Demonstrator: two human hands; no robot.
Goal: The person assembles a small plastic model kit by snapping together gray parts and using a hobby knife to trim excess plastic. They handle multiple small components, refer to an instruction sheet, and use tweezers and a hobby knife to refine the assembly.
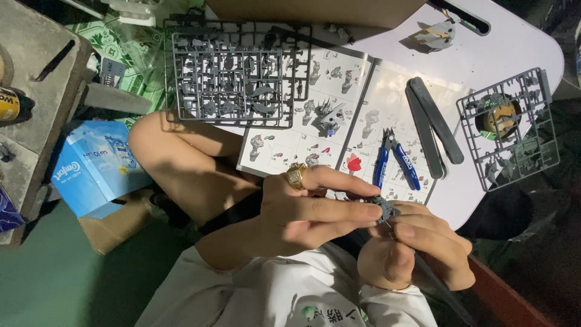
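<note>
I hold one small grey model part [384, 209] between my two hands, just off the near edge of the white lap table [520, 42] and above my lap. My left hand [308, 212], with one gold ring [296, 175] on a finger, pinches the part from the left with its extended fingertips, and my right hand [417, 248] closes on it from the right and below, thumb and forefinger pressed against it; both hands are clenched on that single piece. On the table I count two grey plastic part frames: one large frame [236, 72] at the far left, overhanging the table edge above my knee, and one smaller frame [511, 127] at the right edge, with a round yellowish thing showing through it that I cannot make out. Between them lies one open instruction booklet [339, 115], two pages showing. On its right page rests one pair of blue-handled nippers [393, 160], and just beside them to the right lie two dark flat sticks [431, 124], overlapping at their near ends. One small white and tan assembled piece [437, 34] stands at the far side of the table. One blue box [97, 166] lies on the floor to my left.
</note>
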